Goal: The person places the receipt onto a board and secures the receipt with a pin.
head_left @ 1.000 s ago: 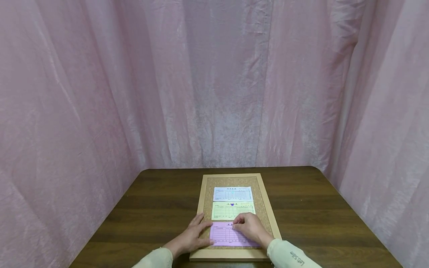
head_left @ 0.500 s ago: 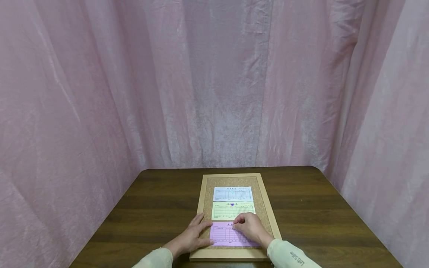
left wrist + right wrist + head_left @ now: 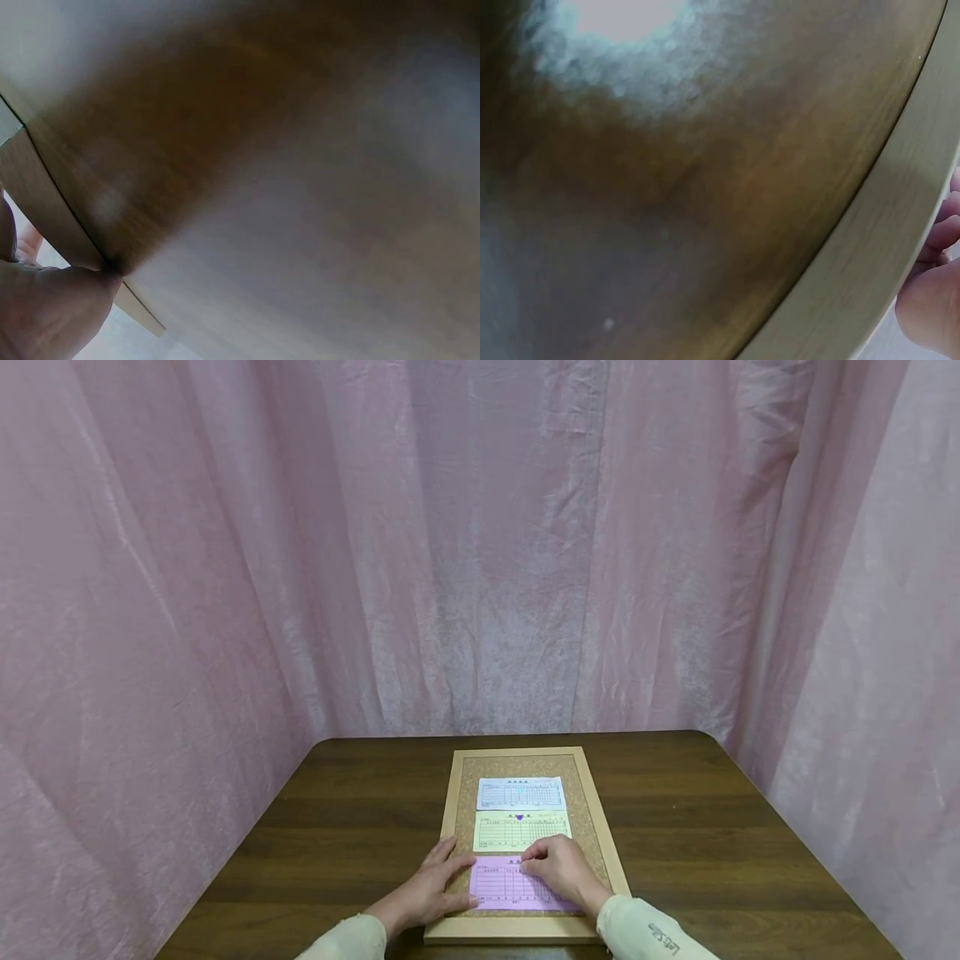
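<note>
On a wood-framed corkboard (image 3: 597, 814) lie three printed slips in a column: a pale blue slip (image 3: 495, 795), a pale green slip (image 3: 491, 835) and a pink slip (image 3: 495, 885). A purple pushpin (image 3: 520, 817) stands at the green slip's top middle; a tiny cyan pin (image 3: 521, 791) shows on the blue one. My right hand (image 3: 558, 867) pinches what looks like a pushpin, nearly all hidden by the fingertips, at the pink slip's upper middle. With fingers spread, my left hand (image 3: 431, 885) rests over the board's left frame, its fingertips at the pink slip's left edge.
The corkboard lies on a dark brown wooden table (image 3: 712, 843), reaching near its front edge. Pink curtains (image 3: 517, 568) hang behind the table and along both sides. Both wrist views are mostly blurred wood and board frame.
</note>
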A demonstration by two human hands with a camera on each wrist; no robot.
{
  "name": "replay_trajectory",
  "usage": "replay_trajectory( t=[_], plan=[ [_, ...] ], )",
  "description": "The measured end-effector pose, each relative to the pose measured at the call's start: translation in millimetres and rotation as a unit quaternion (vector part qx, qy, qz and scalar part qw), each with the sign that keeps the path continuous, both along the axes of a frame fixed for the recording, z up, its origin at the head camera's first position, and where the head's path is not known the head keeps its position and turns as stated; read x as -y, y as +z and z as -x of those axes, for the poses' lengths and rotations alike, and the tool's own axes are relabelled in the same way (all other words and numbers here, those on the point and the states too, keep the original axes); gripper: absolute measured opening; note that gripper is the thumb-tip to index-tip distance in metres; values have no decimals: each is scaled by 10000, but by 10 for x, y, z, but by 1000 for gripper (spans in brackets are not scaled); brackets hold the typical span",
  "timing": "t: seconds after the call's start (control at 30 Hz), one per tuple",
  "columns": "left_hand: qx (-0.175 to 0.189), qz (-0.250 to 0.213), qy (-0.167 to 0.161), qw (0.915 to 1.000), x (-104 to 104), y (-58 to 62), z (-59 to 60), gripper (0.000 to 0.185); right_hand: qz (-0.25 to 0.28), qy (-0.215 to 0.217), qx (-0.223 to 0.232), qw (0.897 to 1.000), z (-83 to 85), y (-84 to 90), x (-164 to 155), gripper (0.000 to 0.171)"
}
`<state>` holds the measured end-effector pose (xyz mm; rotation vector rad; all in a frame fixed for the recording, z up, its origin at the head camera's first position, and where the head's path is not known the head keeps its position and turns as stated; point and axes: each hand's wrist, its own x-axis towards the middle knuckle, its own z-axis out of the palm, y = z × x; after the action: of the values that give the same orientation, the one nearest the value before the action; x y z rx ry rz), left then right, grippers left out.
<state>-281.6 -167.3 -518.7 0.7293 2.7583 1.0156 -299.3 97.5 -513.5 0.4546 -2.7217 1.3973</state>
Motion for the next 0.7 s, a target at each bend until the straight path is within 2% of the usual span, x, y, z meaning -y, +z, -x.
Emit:
replay_trajectory(
  t=[0.7],
  plan=[
    [28,38,13,10000,-7,-1,3,64,-20,-108,168,9998,-4,3,6,5]
  ],
)
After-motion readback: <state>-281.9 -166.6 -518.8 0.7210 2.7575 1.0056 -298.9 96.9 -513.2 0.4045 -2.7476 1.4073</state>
